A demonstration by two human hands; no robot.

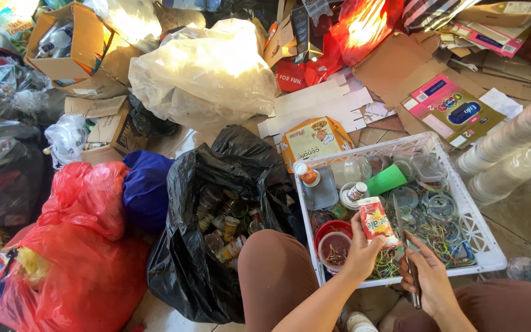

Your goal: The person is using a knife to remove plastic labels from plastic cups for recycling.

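Note:
My left hand (360,251) holds a small red and white drink cup (376,220) tilted over a white plastic crate (485,245). Close to the cup's right, my right hand (430,276) grips a thin dark blade or knife (412,270), its tip pointing up toward the cup. The crate holds clear lids, a green cup (387,179), a small orange-capped bottle (306,174), a red bowl (333,241) and tangled rubber bands. My knees in brown trousers frame the crate's near edge.
An open black bag (216,209) full of small bottles sits left of the crate. Red bags (81,246), a blue bag (145,187), a big clear bag (204,74), cardboard boxes (72,40) and flattened cartons crowd the floor. Stacked clear cups (511,147) lie at the right.

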